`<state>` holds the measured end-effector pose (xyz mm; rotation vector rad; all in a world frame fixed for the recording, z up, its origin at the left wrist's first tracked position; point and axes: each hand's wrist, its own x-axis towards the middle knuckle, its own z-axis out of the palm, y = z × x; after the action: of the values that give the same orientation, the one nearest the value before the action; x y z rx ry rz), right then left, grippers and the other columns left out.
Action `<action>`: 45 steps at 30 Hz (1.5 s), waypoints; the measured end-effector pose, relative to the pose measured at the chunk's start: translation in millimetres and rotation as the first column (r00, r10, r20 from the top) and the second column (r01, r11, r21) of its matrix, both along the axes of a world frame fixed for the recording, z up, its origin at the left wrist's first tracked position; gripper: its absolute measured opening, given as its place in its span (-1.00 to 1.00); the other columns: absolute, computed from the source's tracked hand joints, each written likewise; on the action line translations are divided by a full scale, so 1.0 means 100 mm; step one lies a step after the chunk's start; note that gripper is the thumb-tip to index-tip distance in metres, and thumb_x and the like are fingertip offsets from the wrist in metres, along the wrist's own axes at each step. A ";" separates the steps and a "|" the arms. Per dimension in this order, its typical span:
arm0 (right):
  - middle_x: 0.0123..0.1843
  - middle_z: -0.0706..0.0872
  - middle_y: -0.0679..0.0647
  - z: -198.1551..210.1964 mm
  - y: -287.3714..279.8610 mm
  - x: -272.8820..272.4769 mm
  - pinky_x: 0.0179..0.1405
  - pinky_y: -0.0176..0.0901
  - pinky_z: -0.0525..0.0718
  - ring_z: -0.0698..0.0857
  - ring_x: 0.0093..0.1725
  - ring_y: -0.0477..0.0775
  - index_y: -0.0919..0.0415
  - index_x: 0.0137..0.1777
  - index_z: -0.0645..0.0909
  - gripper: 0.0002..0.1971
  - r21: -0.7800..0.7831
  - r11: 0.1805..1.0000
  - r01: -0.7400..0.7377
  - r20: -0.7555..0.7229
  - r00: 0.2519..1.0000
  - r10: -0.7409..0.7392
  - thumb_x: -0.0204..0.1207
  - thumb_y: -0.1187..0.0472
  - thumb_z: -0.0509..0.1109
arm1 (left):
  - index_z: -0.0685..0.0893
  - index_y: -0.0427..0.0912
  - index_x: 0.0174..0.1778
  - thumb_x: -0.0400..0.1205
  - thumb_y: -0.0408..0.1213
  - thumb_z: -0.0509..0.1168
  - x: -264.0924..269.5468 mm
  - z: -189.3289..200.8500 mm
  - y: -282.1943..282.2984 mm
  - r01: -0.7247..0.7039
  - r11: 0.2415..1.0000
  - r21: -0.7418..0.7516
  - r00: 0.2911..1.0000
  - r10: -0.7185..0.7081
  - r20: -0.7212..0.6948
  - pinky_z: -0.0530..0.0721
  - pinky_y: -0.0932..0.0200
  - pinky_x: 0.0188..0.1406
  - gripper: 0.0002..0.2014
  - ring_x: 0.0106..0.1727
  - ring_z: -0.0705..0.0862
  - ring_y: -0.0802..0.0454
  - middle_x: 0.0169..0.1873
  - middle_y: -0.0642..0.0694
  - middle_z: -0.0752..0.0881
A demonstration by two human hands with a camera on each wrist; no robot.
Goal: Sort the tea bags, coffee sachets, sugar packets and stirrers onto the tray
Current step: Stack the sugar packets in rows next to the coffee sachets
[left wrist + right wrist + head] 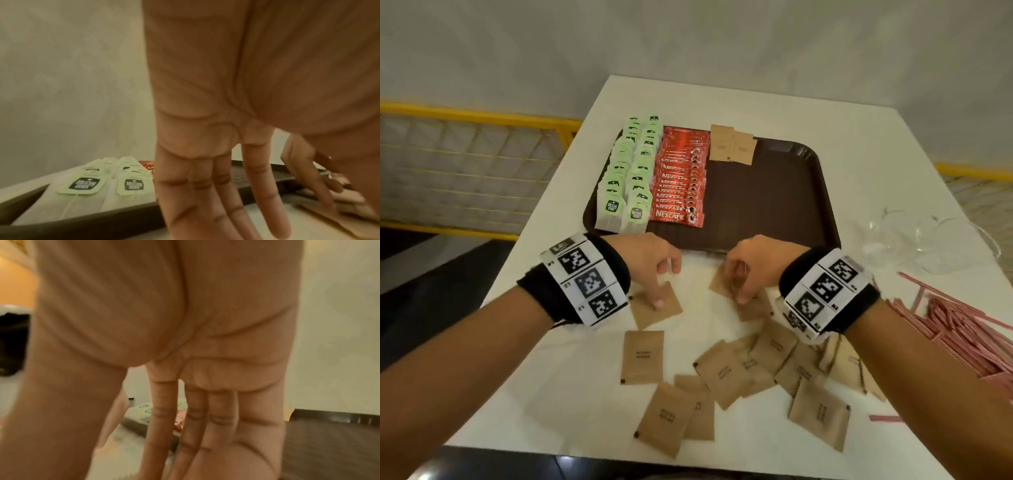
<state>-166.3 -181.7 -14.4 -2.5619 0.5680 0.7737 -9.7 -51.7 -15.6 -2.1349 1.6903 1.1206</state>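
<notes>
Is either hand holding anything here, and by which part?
Nothing is lifted. The left hand presses one fingertip on a sugar packet lying on the table. The right hand touches another packet; any hold is unclear.

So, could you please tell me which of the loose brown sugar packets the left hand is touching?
The packet nearest the tray's front edge, lying apart from the scattered pile: the left hand presses a fingertip on it.

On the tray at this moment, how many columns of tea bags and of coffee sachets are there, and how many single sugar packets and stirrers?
On the tray:
Tea bags: 2 columns
Coffee sachets: 1 column
Sugar packets: 2 packets
Stirrers: 0, all lie on the table
Total: 3 columns and 2 single packets
</notes>
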 end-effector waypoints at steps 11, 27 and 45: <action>0.17 0.48 0.03 -0.14 0.09 -0.14 0.02 -0.08 0.59 0.46 0.13 0.04 0.11 0.16 0.49 -0.45 -0.150 0.989 0.004 -0.020 1.000 -0.007 0.21 0.09 0.64 | 0.47 -0.02 0.09 0.37 -0.32 0.56 0.02 -0.19 0.07 -0.097 0.995 0.027 0.991 0.099 -0.088 0.62 0.14 -0.11 -0.52 -0.20 0.57 0.11 -0.22 0.07 0.57; -0.15 0.71 0.01 0.08 -0.38 -0.21 0.07 -0.08 0.64 0.68 -0.08 0.02 0.11 -0.04 0.55 -0.71 0.323 0.919 0.227 0.154 0.945 -0.287 0.37 0.42 0.51 | 0.60 -0.19 0.15 0.58 -0.47 0.32 0.25 0.29 -0.20 -0.363 0.931 -0.045 0.804 0.288 -0.520 0.77 0.23 -0.25 -0.76 -0.15 0.74 -0.02 -0.17 -0.17 0.76; 0.32 0.60 0.29 0.41 -1.55 0.73 0.24 0.14 0.64 0.62 0.27 0.34 0.34 0.30 0.57 -0.66 0.322 0.716 0.619 0.388 0.603 -0.696 0.59 0.52 0.15 | 0.63 -0.24 0.27 0.61 -0.33 0.32 0.76 0.56 -1.92 -0.335 0.821 -0.462 0.942 0.292 -0.164 0.52 0.33 -0.28 -0.70 -0.21 0.57 0.10 0.17 -0.21 0.68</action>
<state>-92.9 -336.4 26.5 -2.0122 1.1311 -0.1022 65.9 -244.0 40.2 -2.7999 1.8589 0.9406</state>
